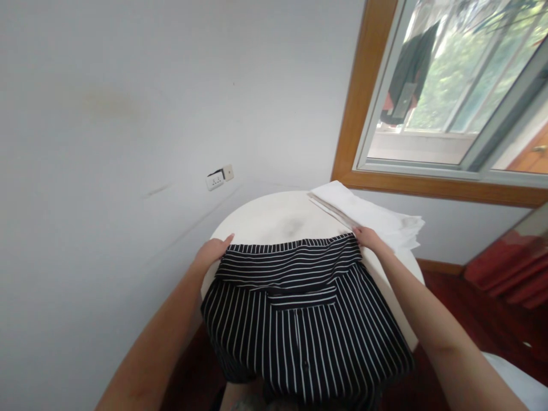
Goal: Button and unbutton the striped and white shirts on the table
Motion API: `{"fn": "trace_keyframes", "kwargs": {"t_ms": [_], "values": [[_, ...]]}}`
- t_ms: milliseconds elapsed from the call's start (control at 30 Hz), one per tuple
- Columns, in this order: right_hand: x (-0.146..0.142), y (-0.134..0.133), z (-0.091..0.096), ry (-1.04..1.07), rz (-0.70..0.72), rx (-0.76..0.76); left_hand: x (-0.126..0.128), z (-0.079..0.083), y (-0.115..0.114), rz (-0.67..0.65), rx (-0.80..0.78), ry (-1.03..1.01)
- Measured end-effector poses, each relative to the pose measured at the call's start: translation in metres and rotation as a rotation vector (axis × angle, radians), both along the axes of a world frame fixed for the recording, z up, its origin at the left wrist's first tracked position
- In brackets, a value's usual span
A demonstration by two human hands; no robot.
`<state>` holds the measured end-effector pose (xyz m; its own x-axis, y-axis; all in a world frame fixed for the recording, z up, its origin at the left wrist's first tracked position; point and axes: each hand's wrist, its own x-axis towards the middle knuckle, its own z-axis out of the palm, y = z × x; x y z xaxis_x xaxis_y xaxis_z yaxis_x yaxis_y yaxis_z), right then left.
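Observation:
A black garment with white stripes (317,337) lies spread over the near part of the round table and hangs down over its front edge. Its upper band has stripes running across; the lower part has lengthwise stripes and a buttoned strip down the middle. My left hand (213,251) is closed on the upper left corner, thumb on top. At the upper right corner, my right hand (367,237) pinches the cloth. Between both hands the top edge is stretched fairly straight. Whether it is a shirt or a skirt I cannot tell.
The white round table (261,217) stands against the wall. A stack of white sheets (363,211) lies at its back right, close to my right hand. A wall socket (215,180) is behind the table; a wood-framed window (349,131) is at right, above a red curtain (509,268).

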<state>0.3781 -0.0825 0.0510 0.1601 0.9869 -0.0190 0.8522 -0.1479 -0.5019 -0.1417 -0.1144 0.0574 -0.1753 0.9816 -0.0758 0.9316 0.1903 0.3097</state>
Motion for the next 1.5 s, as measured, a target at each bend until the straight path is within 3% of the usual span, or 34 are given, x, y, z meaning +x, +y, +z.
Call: {"fn": "trace_keyframes", "kwargs": {"t_ms": [167, 333, 533, 700, 833, 933, 1233, 1500], "values": [[-0.014, 0.009, -0.008, 0.122, 0.006, -0.088, 0.010, -0.002, 0.009, -0.002, -0.054, -0.017], [-0.019, 0.011, -0.014, 0.336, 0.043, -0.189, 0.014, -0.007, 0.005, 0.089, -0.111, -0.273], [-0.024, 0.014, -0.018, 0.517, 0.093, -0.057, 0.011, -0.014, 0.007, 0.020, 0.099, -0.363], [-0.022, 0.028, -0.016, 0.483, 0.077, 0.109, 0.012, -0.020, 0.021, -0.012, 0.309, -0.198], [-0.015, 0.050, -0.012, 0.305, 0.188, 0.339, 0.015, -0.027, 0.036, 0.010, 0.464, -0.200], [-0.010, 0.065, -0.014, 0.242, 0.220, 0.376, 0.015, -0.033, 0.046, 0.025, 0.532, -0.201], [-0.030, 0.062, -0.041, 0.198, 0.112, 0.341, 0.009, -0.041, 0.064, 0.076, 0.442, -0.061], [-0.031, 0.035, -0.038, 0.115, -0.001, 0.238, 0.007, -0.035, 0.067, -0.005, 0.298, -0.024]]}}
